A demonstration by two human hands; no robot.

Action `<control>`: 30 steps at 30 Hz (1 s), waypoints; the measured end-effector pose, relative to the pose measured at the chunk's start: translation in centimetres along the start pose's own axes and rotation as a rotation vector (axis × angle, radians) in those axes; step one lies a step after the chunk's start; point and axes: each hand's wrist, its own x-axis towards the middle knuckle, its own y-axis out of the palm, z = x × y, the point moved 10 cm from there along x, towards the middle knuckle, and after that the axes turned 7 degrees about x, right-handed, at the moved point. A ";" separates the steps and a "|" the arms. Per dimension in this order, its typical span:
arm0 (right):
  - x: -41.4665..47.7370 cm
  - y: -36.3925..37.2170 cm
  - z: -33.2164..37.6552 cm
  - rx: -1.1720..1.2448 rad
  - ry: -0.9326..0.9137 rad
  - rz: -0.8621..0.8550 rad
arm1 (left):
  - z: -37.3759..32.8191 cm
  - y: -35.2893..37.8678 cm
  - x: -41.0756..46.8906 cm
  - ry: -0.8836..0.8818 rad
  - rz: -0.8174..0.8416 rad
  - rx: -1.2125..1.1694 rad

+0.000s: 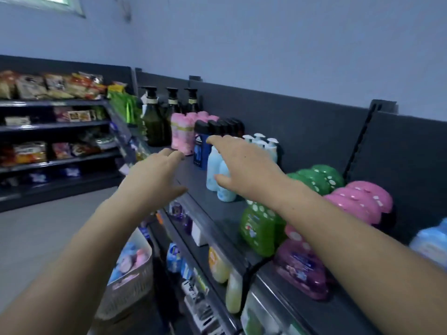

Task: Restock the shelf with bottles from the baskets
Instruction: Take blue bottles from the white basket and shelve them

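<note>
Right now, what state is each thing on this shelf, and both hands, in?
Blue bottles: upright on the shelf.
Green bottles: upright, in a row.
Basket: low beside the shelves, holds bottles.
Left hand: open, empty, above the shelf edge.
Right hand: open, over the blue bottles; contact unclear.

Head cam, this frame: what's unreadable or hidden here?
All head view.
1. light blue bottles: tops behind the right hand; touching or not, unclear.
2. basket: contents blurred, left side behind left forearm.
3. purple bottle: label blurred, unreadable.
4. blue pack: cut off by right edge.
</note>
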 end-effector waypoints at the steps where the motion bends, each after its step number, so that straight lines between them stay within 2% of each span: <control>1: 1.3 1.1 1.3 0.016 -0.029 0.013 | 2.2 0.7 -0.2 -0.034 0.013 0.008; 7: 8.4 8.5 8.0 0.108 -0.143 0.089 | 13.8 5.4 -0.8 -0.174 0.111 0.019; 10: 12.0 13.7 10.2 0.137 -0.152 0.192 | 18.9 8.4 -0.3 -0.218 0.175 0.023; 18: 18.2 27.2 14.5 0.241 -0.123 0.414 | 29.0 17.1 -0.3 -0.280 0.346 -0.037; 30: 27.0 46.2 16.7 0.337 -0.183 0.655 | 40.7 30.2 0.6 -0.501 0.515 -0.150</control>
